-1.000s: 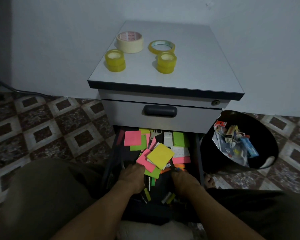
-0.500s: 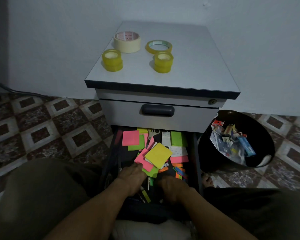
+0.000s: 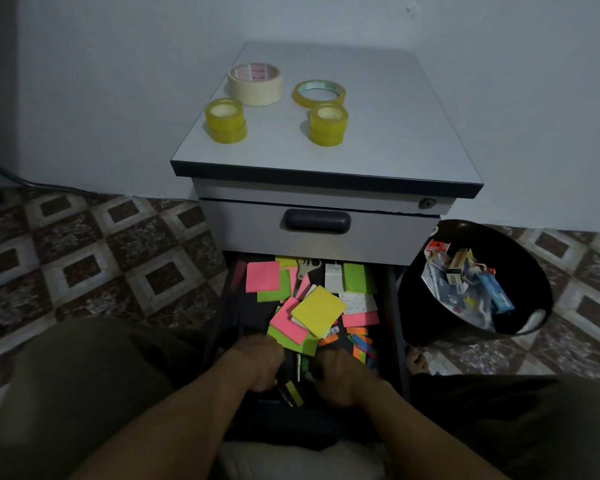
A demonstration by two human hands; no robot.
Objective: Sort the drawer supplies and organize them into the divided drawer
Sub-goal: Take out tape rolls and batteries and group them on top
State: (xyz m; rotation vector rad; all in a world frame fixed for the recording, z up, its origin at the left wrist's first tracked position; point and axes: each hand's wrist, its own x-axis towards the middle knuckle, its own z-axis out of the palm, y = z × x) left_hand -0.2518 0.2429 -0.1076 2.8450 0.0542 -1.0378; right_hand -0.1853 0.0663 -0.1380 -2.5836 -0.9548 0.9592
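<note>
Now my left hand (image 3: 258, 362) and right hand (image 3: 343, 377) rest in the open black metal drawer (image 3: 393, 306), just below the square yellow sticky-note pad (image 3: 317, 310); fingers hidden, grip unclear.

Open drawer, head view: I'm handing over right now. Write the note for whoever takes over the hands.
Left hand and right hand: both down in the near end of the open drawer, fingers curled out of sight, grip unclear.
Drawer: sticky pads in a mixed pile, yellow pad on top, pink pad and scissors at the back.
Apparently done: tape rolls, including the masking tape, stand on the cabinet top. Boxes and wrappers lie in the black bin.
Left: sort the pads and small strips. No dividers visible.
</note>
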